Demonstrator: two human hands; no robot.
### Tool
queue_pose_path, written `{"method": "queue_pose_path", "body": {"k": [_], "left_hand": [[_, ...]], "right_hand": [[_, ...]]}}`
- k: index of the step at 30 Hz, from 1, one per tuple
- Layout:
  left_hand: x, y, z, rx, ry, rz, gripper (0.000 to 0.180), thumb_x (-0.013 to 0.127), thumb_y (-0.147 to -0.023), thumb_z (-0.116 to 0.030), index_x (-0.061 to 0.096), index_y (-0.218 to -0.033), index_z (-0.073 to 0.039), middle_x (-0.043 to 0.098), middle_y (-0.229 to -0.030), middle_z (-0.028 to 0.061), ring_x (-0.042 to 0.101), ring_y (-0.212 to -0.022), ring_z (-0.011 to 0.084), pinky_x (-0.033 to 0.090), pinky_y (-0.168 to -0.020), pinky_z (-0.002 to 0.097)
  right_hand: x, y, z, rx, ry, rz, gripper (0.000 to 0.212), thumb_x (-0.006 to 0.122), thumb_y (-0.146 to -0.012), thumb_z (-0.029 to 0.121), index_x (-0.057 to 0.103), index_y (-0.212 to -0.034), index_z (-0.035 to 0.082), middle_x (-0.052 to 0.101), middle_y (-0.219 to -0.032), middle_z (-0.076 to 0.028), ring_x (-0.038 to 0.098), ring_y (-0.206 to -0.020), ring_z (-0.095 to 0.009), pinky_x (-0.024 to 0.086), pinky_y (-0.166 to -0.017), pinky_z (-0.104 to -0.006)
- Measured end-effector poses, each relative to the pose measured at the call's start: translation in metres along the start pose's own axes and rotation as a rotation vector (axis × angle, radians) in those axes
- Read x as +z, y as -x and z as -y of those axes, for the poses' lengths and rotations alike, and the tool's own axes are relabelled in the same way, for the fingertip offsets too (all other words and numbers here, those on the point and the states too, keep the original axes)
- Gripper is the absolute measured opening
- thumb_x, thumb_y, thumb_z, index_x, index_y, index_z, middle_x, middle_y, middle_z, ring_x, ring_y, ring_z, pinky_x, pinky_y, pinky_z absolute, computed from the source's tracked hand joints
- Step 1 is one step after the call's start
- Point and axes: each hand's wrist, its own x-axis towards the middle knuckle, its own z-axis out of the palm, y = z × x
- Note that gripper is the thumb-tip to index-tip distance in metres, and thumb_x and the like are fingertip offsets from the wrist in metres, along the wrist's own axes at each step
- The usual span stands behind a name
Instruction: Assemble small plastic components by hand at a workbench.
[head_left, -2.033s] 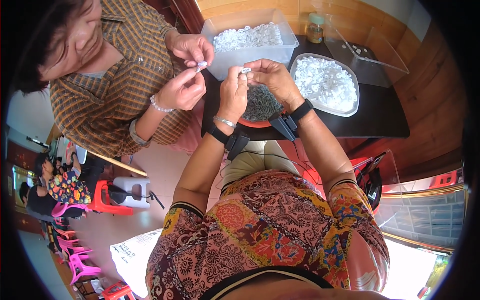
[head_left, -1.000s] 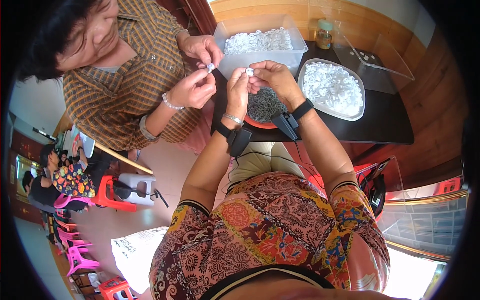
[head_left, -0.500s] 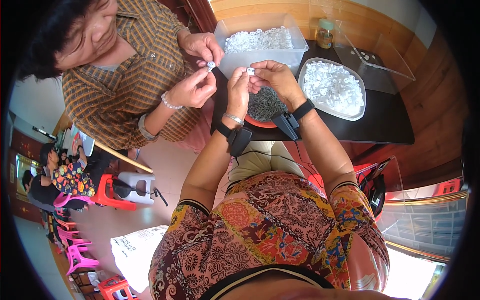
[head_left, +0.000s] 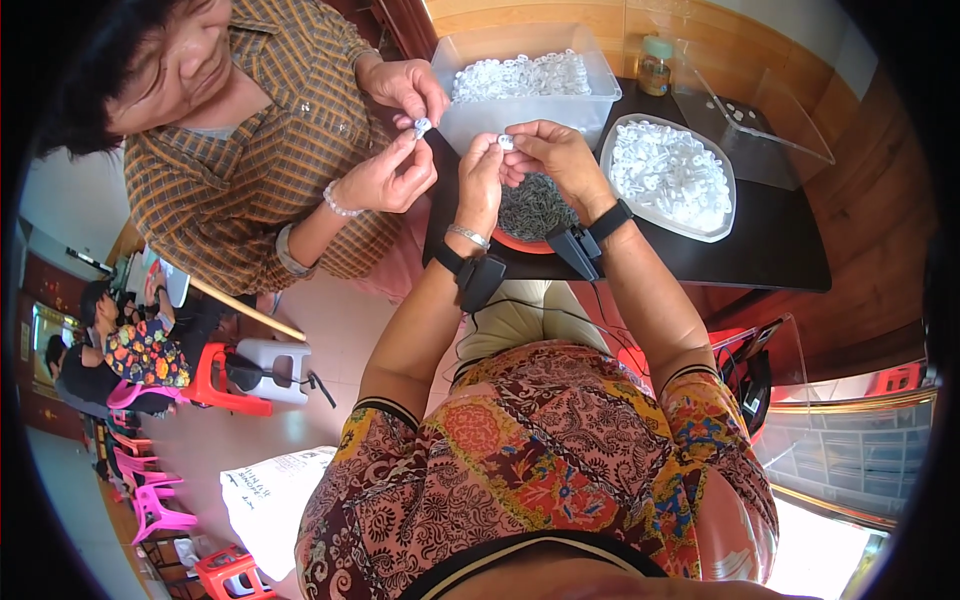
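Note:
Between my two hands is a small white plastic cable clip (head_left: 506, 142), pinched by the fingertips. My left hand (head_left: 479, 187) grips it from the left, thumb and finger closed. From the right, my right hand (head_left: 562, 158) meets it, its fingers pressed together on the clip's other side; anything smaller in those fingers is hidden. Just beneath my hands stands a red bowl (head_left: 525, 247) of thin grey nails (head_left: 538, 212), partly covered by my hands and wrists. A shallow white tray (head_left: 712, 236) heaped with similar white clips (head_left: 668, 178) lies right of my right hand.
A clear plastic tub (head_left: 480, 122) of white pieces stands behind my hands. Further right are a green-lidded jar (head_left: 654, 70) and a transparent box (head_left: 755, 150) on the dark table (head_left: 770, 255). At left, a co-worker's hands (head_left: 392, 178) hold another white piece, close to mine.
My hands stay together on the clip, with barely any shift in the fingers. The whole view has moved slightly. The co-worker's hands keep nearly the same pose.

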Motion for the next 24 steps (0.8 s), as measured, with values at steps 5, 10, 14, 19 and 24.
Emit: {"method": "queue_pose_path", "body": {"k": [5, 10, 14, 19, 24], "left_hand": [[-0.0003, 0.0022, -0.0013, -0.002, -0.022, -0.003, 0.021, 0.039, -0.099, -0.016, 0.054, -0.104, -0.002, 0.061, -0.083, 0.0059, 0.059, -0.065, 0.0115, 0.049, -0.060, 0.0234], [-0.0015, 0.0024, -0.0021, -0.012, -0.027, -0.011, 0.020, 0.040, -0.099, -0.016, 0.054, -0.104, -0.002, 0.061, -0.084, 0.0060, 0.059, -0.066, 0.0113, 0.050, -0.061, 0.0230], [-0.0013, 0.0025, -0.0020, -0.005, -0.023, -0.008, 0.020, 0.040, -0.099, -0.016, 0.054, -0.104, -0.002, 0.060, -0.084, 0.0059, 0.059, -0.066, 0.0113, 0.050, -0.061, 0.0231], [-0.0018, 0.0023, -0.0017, -0.003, -0.013, -0.003, 0.020, 0.040, -0.099, -0.016, 0.053, -0.104, -0.002, 0.060, -0.083, 0.0056, 0.058, -0.066, 0.0112, 0.049, -0.060, 0.0229], [-0.0010, 0.0018, -0.0025, 0.000, -0.018, -0.009, 0.020, 0.040, -0.099, -0.015, 0.053, -0.104, -0.002, 0.060, -0.083, 0.0054, 0.058, -0.065, 0.0110, 0.049, -0.060, 0.0228]], "right_hand": [[0.0003, -0.0003, -0.0025, -0.001, 0.010, 0.000, 0.019, 0.059, -0.092, 0.006, 0.063, -0.106, -0.005, 0.068, -0.089, -0.010, 0.067, -0.073, -0.014, 0.056, -0.069, -0.0232], [0.0013, -0.0017, -0.0039, 0.006, 0.013, 0.002, 0.018, 0.059, -0.092, 0.006, 0.063, -0.106, -0.005, 0.068, -0.090, -0.010, 0.067, -0.073, -0.014, 0.055, -0.070, -0.0231], [0.0016, -0.0019, -0.0040, 0.003, 0.010, 0.004, 0.018, 0.059, -0.092, 0.006, 0.063, -0.106, -0.005, 0.068, -0.090, -0.010, 0.067, -0.073, -0.014, 0.055, -0.070, -0.0231], [0.0025, -0.0015, -0.0032, 0.001, 0.014, -0.010, 0.018, 0.059, -0.091, 0.006, 0.063, -0.105, -0.005, 0.068, -0.088, -0.010, 0.067, -0.072, -0.014, 0.055, -0.069, -0.0236], [0.0038, -0.0006, -0.0008, -0.005, 0.026, -0.013, 0.018, 0.058, -0.091, 0.006, 0.063, -0.105, -0.005, 0.068, -0.087, -0.011, 0.066, -0.071, -0.014, 0.055, -0.067, -0.0240]]}}
